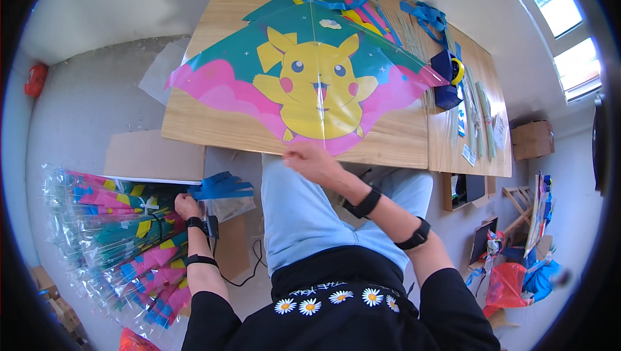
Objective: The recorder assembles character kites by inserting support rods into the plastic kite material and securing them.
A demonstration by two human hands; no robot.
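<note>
A kite (pixel 388 92) lies spread on the wooden table before me, green and pink with a yellow cartoon animal in its middle. My right hand (pixel 314 165) is at the kite's lower edge, fingers curled together; what they hold, if anything, is hidden. Down to the left, my left hand (pixel 187 206) is closed beside a bundle of blue ribbon strips (pixel 223 187). Anything inside its fingers cannot be made out. Right by that hand lies a large heap of folded kites in clear plastic (pixel 123 241).
Behind the spread kite are another kite (pixel 272 11), thin rods (pixel 404 31) and blue ribbon (pixel 424 11). A dark blue tape dispenser (pixel 446 79) stands right of it, near bundled rods (pixel 485 115). A cardboard box (pixel 155 155) is at the left; a red bag (pixel 504 286) sits lower right.
</note>
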